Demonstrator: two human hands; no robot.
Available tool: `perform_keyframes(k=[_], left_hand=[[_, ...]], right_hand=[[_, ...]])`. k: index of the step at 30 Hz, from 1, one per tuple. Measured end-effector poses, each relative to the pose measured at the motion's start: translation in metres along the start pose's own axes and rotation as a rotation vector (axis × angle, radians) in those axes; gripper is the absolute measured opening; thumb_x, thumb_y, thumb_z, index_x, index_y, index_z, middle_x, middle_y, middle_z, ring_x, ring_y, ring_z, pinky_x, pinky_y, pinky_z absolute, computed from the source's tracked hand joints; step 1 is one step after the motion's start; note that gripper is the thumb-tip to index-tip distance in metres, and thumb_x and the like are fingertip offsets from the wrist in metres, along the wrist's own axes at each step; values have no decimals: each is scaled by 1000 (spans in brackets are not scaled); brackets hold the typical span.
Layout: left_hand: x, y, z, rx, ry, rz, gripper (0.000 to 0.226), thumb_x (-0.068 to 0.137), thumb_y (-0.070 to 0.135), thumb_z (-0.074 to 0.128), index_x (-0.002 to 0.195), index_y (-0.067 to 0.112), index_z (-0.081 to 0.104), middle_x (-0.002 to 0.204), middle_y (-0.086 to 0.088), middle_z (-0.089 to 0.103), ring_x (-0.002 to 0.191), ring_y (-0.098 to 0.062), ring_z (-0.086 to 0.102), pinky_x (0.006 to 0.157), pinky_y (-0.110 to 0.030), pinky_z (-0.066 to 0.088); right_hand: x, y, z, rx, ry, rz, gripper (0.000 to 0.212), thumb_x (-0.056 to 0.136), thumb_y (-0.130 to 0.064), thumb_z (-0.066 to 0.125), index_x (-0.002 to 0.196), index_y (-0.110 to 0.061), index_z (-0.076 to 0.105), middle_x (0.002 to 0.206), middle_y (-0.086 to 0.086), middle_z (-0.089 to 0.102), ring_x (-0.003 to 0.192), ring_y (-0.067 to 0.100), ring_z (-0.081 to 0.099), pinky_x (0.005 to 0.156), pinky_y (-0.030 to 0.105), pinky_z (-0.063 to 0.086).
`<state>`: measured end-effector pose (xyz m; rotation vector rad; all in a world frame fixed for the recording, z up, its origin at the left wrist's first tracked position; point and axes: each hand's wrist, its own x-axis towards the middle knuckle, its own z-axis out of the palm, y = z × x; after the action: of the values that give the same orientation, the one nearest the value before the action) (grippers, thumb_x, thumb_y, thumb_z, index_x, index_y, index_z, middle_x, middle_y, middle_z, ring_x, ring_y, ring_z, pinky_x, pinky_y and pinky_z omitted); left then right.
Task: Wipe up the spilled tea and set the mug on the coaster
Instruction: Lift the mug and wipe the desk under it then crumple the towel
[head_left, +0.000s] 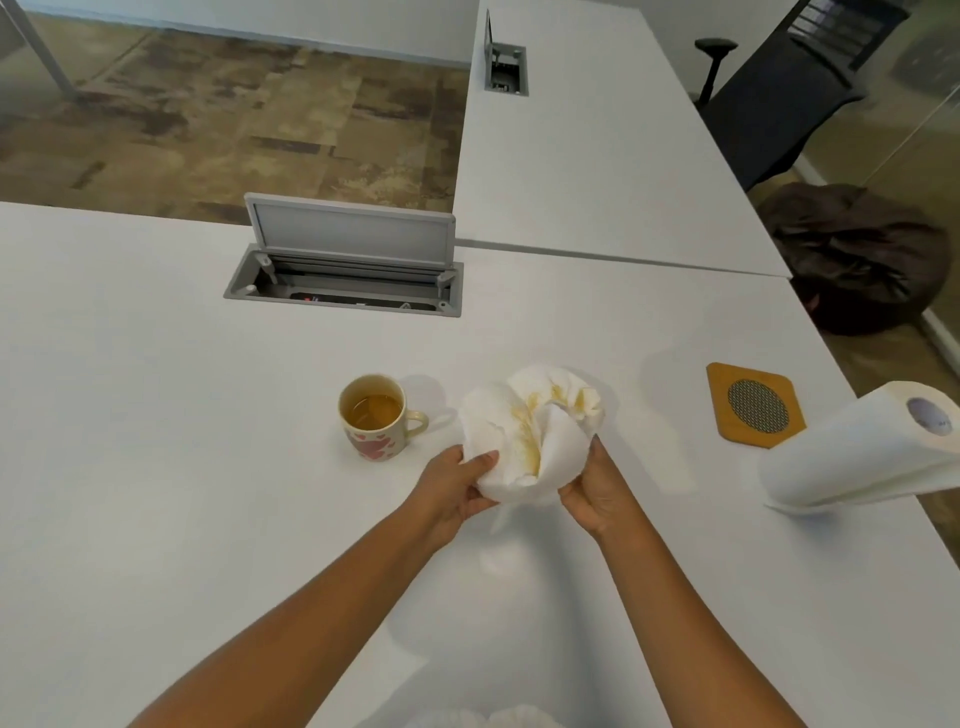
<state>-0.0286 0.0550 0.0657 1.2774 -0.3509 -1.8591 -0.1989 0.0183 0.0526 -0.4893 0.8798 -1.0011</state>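
Note:
A cream mug (375, 422) with pink hearts stands upright on the white table (156, 415), half full of tea, its handle turned right. Just right of it a crumpled white paper towel (524, 436) with yellow-brown tea stains is held above the table by both hands. My left hand (457, 483) grips its lower left side and my right hand (597, 488) grips its lower right side. The square wooden coaster (756, 405) with a round mesh centre lies bare on the table far right, apart from the mug.
A paper towel roll (852, 452) stands on its holder at the table's right edge, near the coaster. An open grey cable hatch (345, 270) sits behind the mug. A second table adjoins at the back right, with a black chair (779, 98) and a dark beanbag (857, 260) beyond.

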Motion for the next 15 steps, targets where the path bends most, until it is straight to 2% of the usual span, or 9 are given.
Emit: perform_keyframes(k=[3,4,6,8,9,12,15], left_hand=[[2,8,-6,138,129,-35,41,84,14,64,121,8,49,114,-9,62,99,-25,63,62,-30,58],[2,9,-7,130,161,-63,35,84,12,64,116,6,50,108,-10,62,91,-23,64,57,-27,58],[0,10,-8,-11,222,-146,15,86,11,61,96,3,55,86,-10,63,61,-15,63,43,-20,53],[-2,8,-12,-176,286,-221,14,86,15,62,84,3,56,74,-11,62,37,-10,56,36,-16,49],[-3,5,-12,-236,302,-247,18,86,19,61,86,2,56,75,-11,62,37,-10,55,36,-17,49],[-6,-11,-4,-405,238,-273,40,87,38,57,100,1,53,93,-14,64,60,-18,64,44,-25,55],[-9,-24,12,-483,15,-195,56,84,55,49,108,5,49,111,-14,63,100,-26,63,78,-35,54]], right_hand=[[-2,0,-5,-144,83,-14,36,89,-11,60,124,-18,59,114,4,69,102,20,68,71,27,58],[-2,1,-4,-176,102,-7,36,88,-6,59,122,-20,60,111,3,71,98,19,69,68,26,58],[-2,5,-1,-211,162,-10,40,88,2,55,120,-21,60,106,2,71,91,18,70,64,25,57],[0,6,4,-221,225,-41,41,88,3,54,119,-22,60,104,0,71,89,18,69,62,24,57],[0,6,8,-221,247,-63,40,88,2,54,117,-24,61,103,-1,71,88,17,68,62,24,57],[2,8,21,-248,321,-141,35,88,-1,55,104,-30,65,99,-4,70,84,13,67,65,24,57],[4,11,27,-248,353,-200,34,89,-2,54,115,-23,62,106,0,68,92,15,66,73,27,56]])
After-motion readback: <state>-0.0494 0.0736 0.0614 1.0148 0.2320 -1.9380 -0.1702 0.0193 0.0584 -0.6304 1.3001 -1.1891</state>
